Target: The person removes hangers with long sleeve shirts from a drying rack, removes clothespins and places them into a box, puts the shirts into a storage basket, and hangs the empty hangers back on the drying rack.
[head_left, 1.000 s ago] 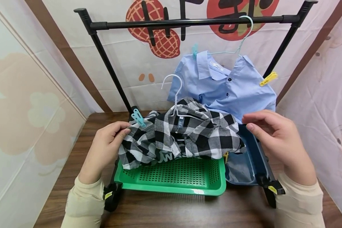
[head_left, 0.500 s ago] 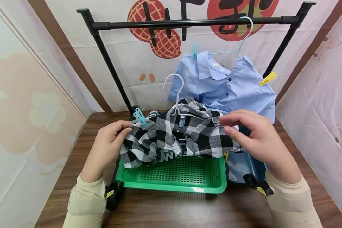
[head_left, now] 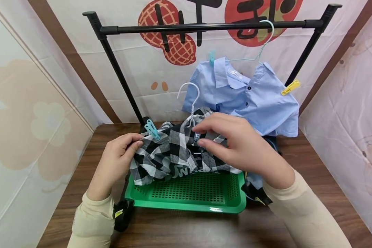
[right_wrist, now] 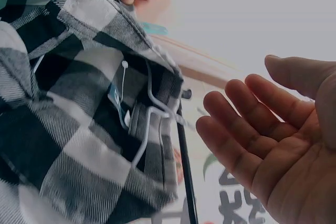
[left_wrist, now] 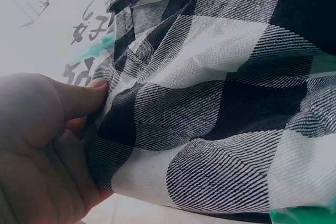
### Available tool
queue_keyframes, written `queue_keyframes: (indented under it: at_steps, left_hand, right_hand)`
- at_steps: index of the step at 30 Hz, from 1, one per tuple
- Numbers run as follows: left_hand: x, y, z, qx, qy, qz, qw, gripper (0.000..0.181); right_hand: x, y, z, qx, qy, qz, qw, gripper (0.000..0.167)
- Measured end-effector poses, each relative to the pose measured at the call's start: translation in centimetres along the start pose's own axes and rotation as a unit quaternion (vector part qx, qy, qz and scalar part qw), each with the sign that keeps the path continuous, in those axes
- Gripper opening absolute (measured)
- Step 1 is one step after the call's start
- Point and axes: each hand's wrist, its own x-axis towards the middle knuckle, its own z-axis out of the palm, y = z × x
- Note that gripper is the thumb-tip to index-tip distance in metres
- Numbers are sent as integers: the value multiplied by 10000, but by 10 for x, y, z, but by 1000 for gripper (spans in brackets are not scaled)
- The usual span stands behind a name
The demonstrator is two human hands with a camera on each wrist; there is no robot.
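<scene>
A black-and-white checked shirt (head_left: 155, 155) on a white hanger (head_left: 194, 100) lies over a green basket (head_left: 186, 205). My left hand (head_left: 113, 163) pinches its left shoulder edge beside a light blue clip (head_left: 152, 129); in the left wrist view that hand (left_wrist: 47, 129) has thumb and fingers on the checked cloth (left_wrist: 178, 108). My right hand (head_left: 240, 144) hovers over the collar near the hanger's neck, thumb and fingers apart. In the right wrist view the right hand (right_wrist: 273, 145) holds nothing, its fingers loosely bent beside the white hanger (right_wrist: 149, 114).
Behind, a light blue shirt (head_left: 235, 93) with a yellow clip (head_left: 290, 87) hangs by a pale hanger (head_left: 268, 38) from a black rack bar (head_left: 173, 28). A blue bin, mostly hidden by the right arm, is right of the basket, on a brown wooden table (head_left: 179, 230).
My right hand has moved left from the shirt's right end to above its collar, staying open. The left hand keeps its pinch on the shoulder edge.
</scene>
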Motion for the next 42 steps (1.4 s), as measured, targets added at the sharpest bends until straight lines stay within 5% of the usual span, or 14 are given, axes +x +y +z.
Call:
queue_keyframes:
  at_steps: [20,33,42]
  left_hand:
    - [-2,-2,1,-74,-40,-56,9999,12]
    - [3,0,1,-163,-30,214,9996,12]
    - [0,-1,-1,-118,83,342,9993,13]
  right_hand:
    - [53,-19,21,-207,-584,-257,9978,24]
    - [82,-19,33,-512,-1153,426,9911,34]
    - [108,-18,50,-988,-1767,693,9768,39]
